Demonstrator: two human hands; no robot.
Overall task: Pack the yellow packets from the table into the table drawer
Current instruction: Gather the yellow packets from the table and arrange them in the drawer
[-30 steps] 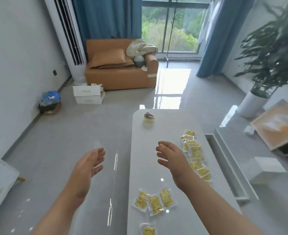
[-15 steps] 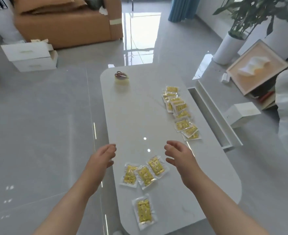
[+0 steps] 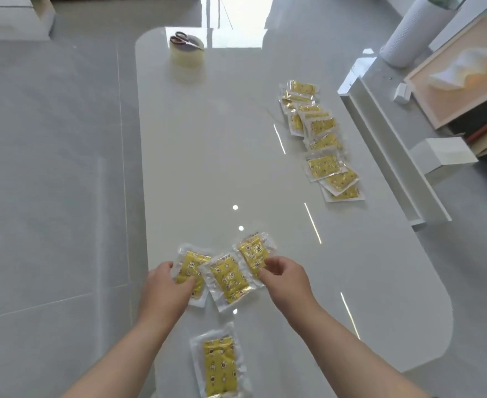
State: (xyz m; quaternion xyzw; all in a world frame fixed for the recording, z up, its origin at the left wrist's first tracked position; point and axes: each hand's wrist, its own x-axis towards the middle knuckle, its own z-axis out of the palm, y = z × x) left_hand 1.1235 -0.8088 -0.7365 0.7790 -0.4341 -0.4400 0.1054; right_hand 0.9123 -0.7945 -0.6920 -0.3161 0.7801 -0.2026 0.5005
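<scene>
I look down on a home living room: a low, glossy white table (image 3: 208, 168) stands on polished grey floor tiles (image 3: 50, 168). At one o'clock there is a tall white ribbed plant pot (image 3: 403, 38). At two o'clock a framed picture (image 3: 460, 73) lies among household clutter. At eleven o'clock white boxes (image 3: 9, 21) sit on the floor.

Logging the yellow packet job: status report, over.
Left hand grips left packet; right hand pinches right packet. Middle packet overlaps both. Near packet, far row lie on table.
</scene>
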